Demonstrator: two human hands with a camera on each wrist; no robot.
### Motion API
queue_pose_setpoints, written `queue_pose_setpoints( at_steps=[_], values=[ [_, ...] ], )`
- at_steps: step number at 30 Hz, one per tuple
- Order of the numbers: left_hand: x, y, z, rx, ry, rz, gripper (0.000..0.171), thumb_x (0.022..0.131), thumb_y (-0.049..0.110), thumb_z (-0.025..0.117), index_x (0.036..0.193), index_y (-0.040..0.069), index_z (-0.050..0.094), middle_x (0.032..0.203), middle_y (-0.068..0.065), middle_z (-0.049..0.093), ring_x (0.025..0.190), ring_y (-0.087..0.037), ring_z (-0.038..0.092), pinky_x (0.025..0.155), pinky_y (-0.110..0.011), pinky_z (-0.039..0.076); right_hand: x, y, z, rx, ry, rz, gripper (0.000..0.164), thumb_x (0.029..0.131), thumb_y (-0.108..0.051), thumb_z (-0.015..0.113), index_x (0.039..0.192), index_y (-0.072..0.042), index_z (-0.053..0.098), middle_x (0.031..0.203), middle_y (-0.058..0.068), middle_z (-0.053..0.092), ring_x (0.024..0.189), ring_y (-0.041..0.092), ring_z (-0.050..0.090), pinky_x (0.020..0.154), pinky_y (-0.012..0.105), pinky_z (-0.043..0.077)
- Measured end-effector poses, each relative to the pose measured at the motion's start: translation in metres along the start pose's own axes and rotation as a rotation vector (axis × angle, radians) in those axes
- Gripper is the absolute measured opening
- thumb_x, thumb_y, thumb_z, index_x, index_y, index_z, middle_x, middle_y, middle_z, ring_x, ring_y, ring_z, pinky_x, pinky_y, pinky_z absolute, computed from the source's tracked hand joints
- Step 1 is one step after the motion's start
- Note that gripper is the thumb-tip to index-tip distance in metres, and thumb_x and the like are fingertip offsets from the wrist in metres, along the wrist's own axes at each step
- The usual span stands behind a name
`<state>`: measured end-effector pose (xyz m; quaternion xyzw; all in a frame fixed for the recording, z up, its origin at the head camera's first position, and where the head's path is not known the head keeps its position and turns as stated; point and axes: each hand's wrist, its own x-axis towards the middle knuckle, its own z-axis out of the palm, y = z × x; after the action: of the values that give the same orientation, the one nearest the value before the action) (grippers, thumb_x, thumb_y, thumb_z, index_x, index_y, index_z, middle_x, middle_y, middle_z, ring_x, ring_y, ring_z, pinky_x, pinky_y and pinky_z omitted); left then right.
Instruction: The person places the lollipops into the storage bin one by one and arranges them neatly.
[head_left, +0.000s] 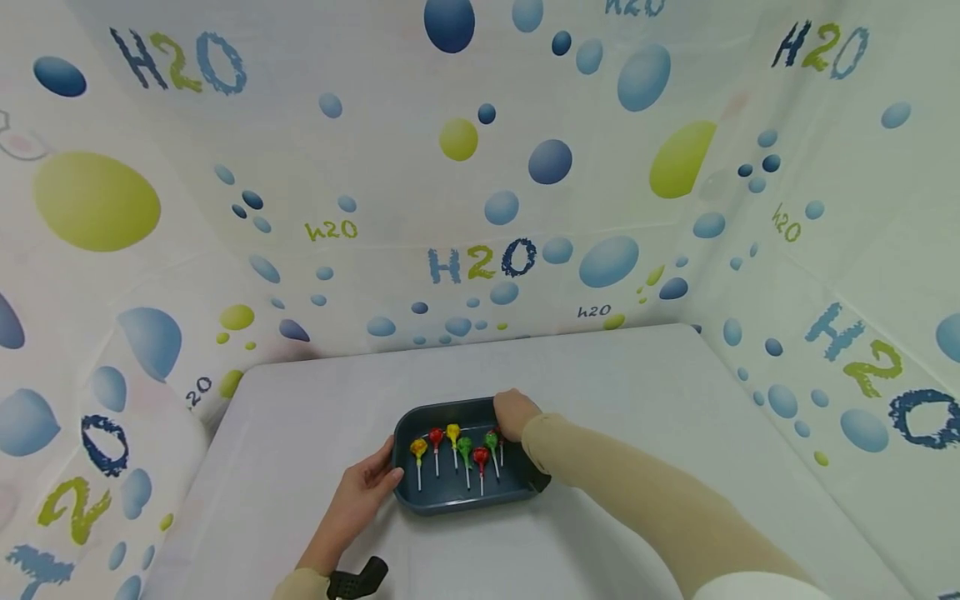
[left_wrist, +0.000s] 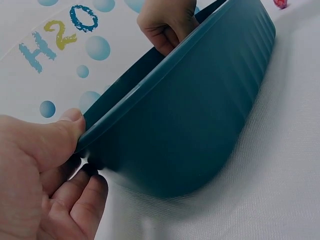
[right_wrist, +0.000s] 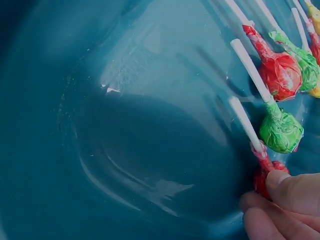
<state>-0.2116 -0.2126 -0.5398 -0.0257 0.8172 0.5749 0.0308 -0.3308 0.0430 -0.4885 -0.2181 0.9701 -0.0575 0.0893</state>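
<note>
A dark blue-green plastic tray (head_left: 480, 505) stands on the white table with several wrapped lollipops in a row inside. My left hand (head_left: 365, 485) grips its left end, thumb (left_wrist: 70, 125) at the rim and fingers beneath it. Over the tray's right side, my right hand (head_left: 516, 414) reaches in and pinches the wrapped head of a red lollipop (right_wrist: 262, 155), stick pointing away from the fingers. Beside that one lies a green lollipop (right_wrist: 281, 131), then another red lollipop (right_wrist: 282, 75). Farther left are a yellow lollipop (head_left: 418, 448) and a red lollipop (head_left: 437, 436).
White cloth covers the table (head_left: 330, 408). A printed curtain (head_left: 390, 167) with H2O lettering and coloured drops rises behind and at both sides. A small red object (left_wrist: 281, 3) lies on the cloth outside the tray in the left wrist view.
</note>
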Motion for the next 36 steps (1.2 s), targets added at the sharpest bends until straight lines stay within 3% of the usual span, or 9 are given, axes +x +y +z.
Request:
queue_pose_setpoints(
  at_steps=[4,11,20,30,33,36],
  values=[
    [-0.001,0.001,0.000,0.007,0.006,-0.012,0.060,0.101,0.004,0.062,0.155,-0.002,0.036,0.162,-0.018,0.036,0.146,-0.035,0.044,0.110,-0.035,0.046,-0.001,0.000,-0.002,-0.003,0.006,-0.006,0.013,0.100,-0.001,0.059,0.093,-0.002,0.070,0.084,0.012,0.072,0.066,0.012,0.055,0.064,0.029,0.056],
    [-0.001,0.000,0.000,0.006,0.006,-0.014,0.061,0.101,0.005,0.062,0.155,-0.003,0.037,0.162,-0.018,0.037,0.146,-0.035,0.044,0.110,-0.035,0.046,-0.002,0.002,0.000,0.015,0.003,0.013,0.015,0.101,-0.001,0.056,0.093,-0.001,0.069,0.083,0.011,0.072,0.064,0.013,0.052,0.060,0.028,0.049],
    [-0.002,0.000,-0.001,-0.005,-0.003,-0.008,0.062,0.101,0.007,0.063,0.156,-0.001,0.036,0.162,-0.018,0.036,0.146,-0.035,0.044,0.109,-0.035,0.047,-0.002,0.003,0.000,-0.008,0.008,0.023,0.011,0.101,-0.001,0.058,0.097,-0.002,0.069,0.087,0.011,0.073,0.072,0.013,0.063,0.069,0.030,0.059],
    [-0.001,0.002,0.000,0.012,0.005,-0.014,0.062,0.100,0.006,0.063,0.156,-0.001,0.037,0.162,-0.018,0.037,0.145,-0.035,0.046,0.109,-0.035,0.048,-0.003,0.007,-0.002,-0.002,0.016,0.003,0.012,0.100,0.000,0.058,0.096,-0.001,0.069,0.086,0.012,0.072,0.074,0.016,0.066,0.068,0.031,0.059],
    [-0.002,0.002,0.001,0.019,0.006,-0.015,0.062,0.100,0.007,0.063,0.156,-0.001,0.037,0.161,-0.019,0.037,0.145,-0.036,0.046,0.108,-0.035,0.049,-0.001,0.012,-0.004,0.047,0.053,-0.020,0.006,0.095,0.000,0.066,0.095,-0.001,0.072,0.090,0.012,0.075,0.082,0.021,0.071,0.076,0.034,0.062],
    [-0.002,0.003,0.001,0.025,0.007,-0.016,0.062,0.101,0.008,0.063,0.156,-0.001,0.036,0.161,-0.020,0.037,0.144,-0.037,0.046,0.107,-0.035,0.049,-0.002,0.018,-0.018,0.184,0.084,-0.036,0.010,0.090,-0.001,0.074,0.100,0.000,0.075,0.099,0.013,0.076,0.094,0.027,0.072,0.087,0.040,0.063]
  ],
)
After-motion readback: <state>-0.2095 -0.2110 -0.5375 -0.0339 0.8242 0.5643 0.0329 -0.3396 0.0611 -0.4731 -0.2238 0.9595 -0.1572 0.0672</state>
